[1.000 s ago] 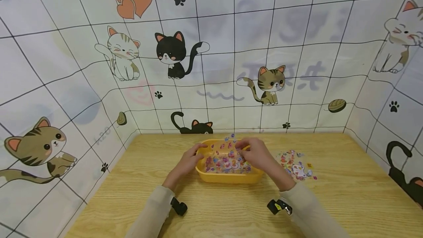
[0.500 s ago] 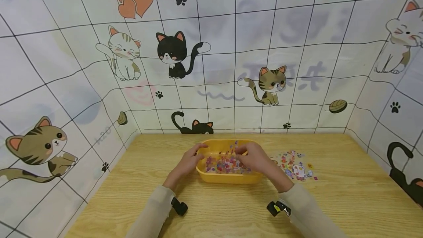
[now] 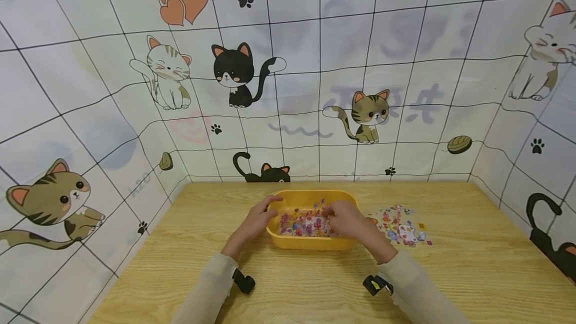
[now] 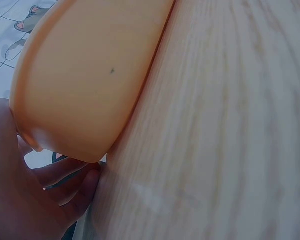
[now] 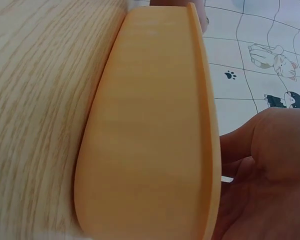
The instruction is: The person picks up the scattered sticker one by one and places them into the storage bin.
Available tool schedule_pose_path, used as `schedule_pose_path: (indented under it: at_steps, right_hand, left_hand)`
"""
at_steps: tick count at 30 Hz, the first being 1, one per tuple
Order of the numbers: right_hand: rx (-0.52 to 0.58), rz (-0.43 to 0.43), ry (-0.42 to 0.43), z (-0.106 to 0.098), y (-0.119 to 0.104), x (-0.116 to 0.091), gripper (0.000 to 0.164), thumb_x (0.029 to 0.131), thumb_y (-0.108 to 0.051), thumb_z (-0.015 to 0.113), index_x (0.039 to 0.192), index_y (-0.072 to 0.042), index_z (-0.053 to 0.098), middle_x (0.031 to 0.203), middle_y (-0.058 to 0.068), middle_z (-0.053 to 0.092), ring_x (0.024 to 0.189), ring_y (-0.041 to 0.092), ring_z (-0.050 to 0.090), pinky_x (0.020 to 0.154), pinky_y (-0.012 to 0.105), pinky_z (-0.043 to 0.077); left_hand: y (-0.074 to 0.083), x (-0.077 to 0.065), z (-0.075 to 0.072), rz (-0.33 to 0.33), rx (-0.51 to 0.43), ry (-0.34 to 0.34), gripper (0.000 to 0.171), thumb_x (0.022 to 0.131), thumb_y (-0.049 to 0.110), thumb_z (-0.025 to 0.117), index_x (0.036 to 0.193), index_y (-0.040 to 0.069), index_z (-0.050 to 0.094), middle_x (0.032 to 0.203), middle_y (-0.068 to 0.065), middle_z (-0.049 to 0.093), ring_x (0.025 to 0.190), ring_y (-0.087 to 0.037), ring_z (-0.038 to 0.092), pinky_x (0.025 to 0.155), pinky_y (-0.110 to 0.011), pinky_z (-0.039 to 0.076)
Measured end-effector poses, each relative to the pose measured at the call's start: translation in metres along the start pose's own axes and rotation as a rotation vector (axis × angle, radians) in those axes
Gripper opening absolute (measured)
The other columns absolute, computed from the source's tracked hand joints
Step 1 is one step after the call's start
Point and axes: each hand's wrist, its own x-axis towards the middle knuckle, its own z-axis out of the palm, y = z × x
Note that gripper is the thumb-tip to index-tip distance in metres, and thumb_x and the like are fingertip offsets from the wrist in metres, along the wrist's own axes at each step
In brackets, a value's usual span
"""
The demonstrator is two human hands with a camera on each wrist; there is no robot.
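Note:
A yellow plastic basin [image 3: 312, 243] stands on the table with several clear sticker sheets [image 3: 308, 225] inside, printed with small colourful figures. My left hand [image 3: 257, 219] grips the basin's left end, thumb over the rim; in the left wrist view its fingers [image 4: 80, 192] lie against the outside wall. Over the basin's right side, my right hand [image 3: 348, 220] dips in with curled fingers and pinches a clear sticker sheet, whose small prints show above the fingertips. The pinch itself is hidden in the right wrist view, where the basin wall [image 5: 145, 125] stands in front of the fingers.
Right of the basin, a loose pile of similar clear sticker sheets [image 3: 405, 231] lies on the wooden table [image 3: 310, 284]. Behind and at both sides hangs a white gridded sheet with printed cats [image 3: 310, 84].
My right hand has lowered the sticker sheet from above the basin's back rim down into the basin. The left hand and the basin have stayed in place.

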Motion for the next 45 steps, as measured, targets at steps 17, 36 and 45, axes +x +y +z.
schedule_pose_path:
  at_steps: [17,36,45]
  right_hand:
    - [-0.202,-0.037,-0.101,0.005,0.007,0.002,0.037,0.101,-0.012,0.059,0.065,-0.013,0.066,0.052,-0.005,0.034,0.047,0.009,0.022,0.05,0.025,0.02]
    - [-0.174,-0.102,0.032,-0.033,-0.003,-0.007,0.03,0.104,-0.018,0.059,0.117,0.003,0.075,0.118,0.026,0.072,0.061,0.013,0.061,0.052,0.029,0.039]
    - [-0.172,-0.074,0.154,-0.087,0.011,-0.023,0.035,0.105,-0.021,0.057,0.127,0.004,0.069,0.135,0.03,0.062,0.081,0.022,0.074,0.062,0.031,0.057]
  left_hand:
    - [0.001,-0.001,0.0,0.002,0.017,0.002,0.043,0.1,0.014,0.051,0.142,0.021,0.059,0.161,-0.008,0.046,0.154,-0.035,0.036,0.123,-0.058,0.033]
    - [0.001,-0.001,-0.001,0.001,0.012,-0.011,0.044,0.1,0.013,0.051,0.143,0.019,0.058,0.162,-0.009,0.045,0.154,-0.035,0.035,0.123,-0.058,0.032]
    - [0.002,-0.001,-0.001,0.001,0.022,-0.007,0.043,0.101,0.014,0.05,0.142,0.02,0.058,0.16,-0.008,0.048,0.154,-0.035,0.036,0.123,-0.058,0.033]
